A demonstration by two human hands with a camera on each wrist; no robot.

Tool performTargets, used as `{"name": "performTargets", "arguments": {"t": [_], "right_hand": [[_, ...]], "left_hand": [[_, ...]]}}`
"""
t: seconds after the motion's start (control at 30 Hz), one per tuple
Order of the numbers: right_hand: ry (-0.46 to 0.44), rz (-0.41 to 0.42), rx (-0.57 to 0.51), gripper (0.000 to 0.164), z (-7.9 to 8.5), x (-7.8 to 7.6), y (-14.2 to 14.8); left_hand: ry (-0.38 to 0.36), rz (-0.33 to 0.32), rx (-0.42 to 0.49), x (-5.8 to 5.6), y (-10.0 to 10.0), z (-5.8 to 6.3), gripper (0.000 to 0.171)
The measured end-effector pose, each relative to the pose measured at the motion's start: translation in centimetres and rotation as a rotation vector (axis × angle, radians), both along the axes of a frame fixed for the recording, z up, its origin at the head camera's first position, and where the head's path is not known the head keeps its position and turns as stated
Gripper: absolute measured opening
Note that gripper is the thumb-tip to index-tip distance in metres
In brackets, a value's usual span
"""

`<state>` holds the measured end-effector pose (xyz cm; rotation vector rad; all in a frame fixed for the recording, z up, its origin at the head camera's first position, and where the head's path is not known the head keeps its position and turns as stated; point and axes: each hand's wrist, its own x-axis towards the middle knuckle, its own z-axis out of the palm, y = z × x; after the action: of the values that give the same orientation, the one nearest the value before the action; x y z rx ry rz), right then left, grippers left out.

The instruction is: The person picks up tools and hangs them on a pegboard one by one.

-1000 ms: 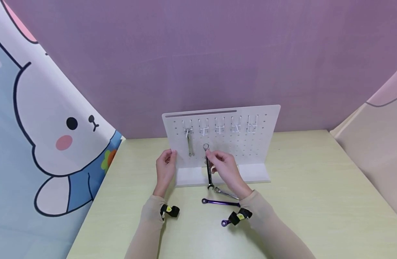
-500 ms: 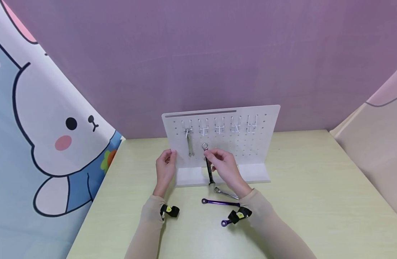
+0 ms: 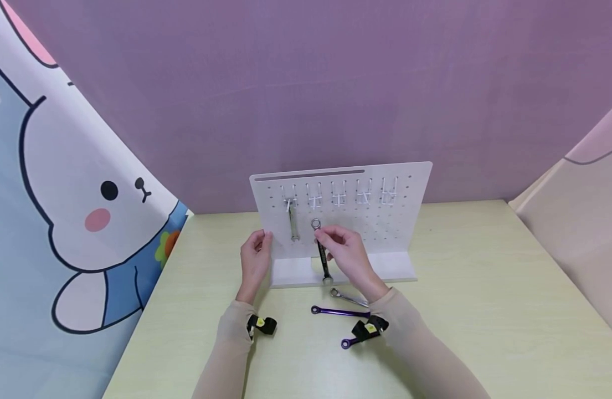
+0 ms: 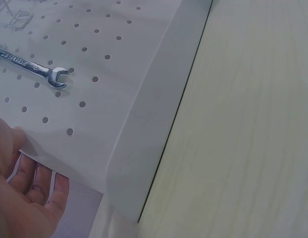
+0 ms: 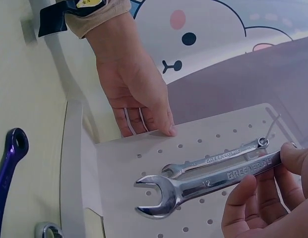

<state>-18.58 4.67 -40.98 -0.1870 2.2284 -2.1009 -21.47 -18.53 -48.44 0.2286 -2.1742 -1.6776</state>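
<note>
My right hand (image 3: pixel 349 256) pinches a silver combination wrench (image 3: pixel 323 263) near its ring end, in front of the white pegboard (image 3: pixel 405 213). Ring end up and open-end jaw down, this wrench tilts slightly; "12" is stamped near the open end (image 5: pixel 161 197) in the right wrist view. At the board's left edge, my left hand (image 3: pixel 256 259) grips it with the thumb in front and the fingers behind. A smaller silver wrench (image 3: pixel 293 223) hangs from the leftmost hook, also visible in the left wrist view as a chrome wrench (image 4: pixel 30 66).
Several white wire hooks (image 3: pixel 338 194) line the board's upper part. Before its base (image 3: pixel 292 272), a silver wrench (image 3: pixel 349 298) and a purple wrench (image 3: pixel 339 312) lie on the table (image 3: pixel 465 310). Another purple wrench (image 3: pixel 346 343) is partly hidden under my right wrist.
My right hand has risen slightly with the wrench. Its lower end has swung a little to the right and lifted, and turned about its length. My left hand stays at the board's edge.
</note>
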Motion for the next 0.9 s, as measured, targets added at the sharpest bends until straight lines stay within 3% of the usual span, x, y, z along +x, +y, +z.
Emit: {"name": "performTargets", "arguments": {"t": [0.9], "right_hand": [[0.02, 0.008, -0.004, 0.03, 1.9, 0.0, 0.0]], "left_hand": [[-0.002, 0.002, -0.003, 0.1, 0.0, 0.0, 0.025]]}}
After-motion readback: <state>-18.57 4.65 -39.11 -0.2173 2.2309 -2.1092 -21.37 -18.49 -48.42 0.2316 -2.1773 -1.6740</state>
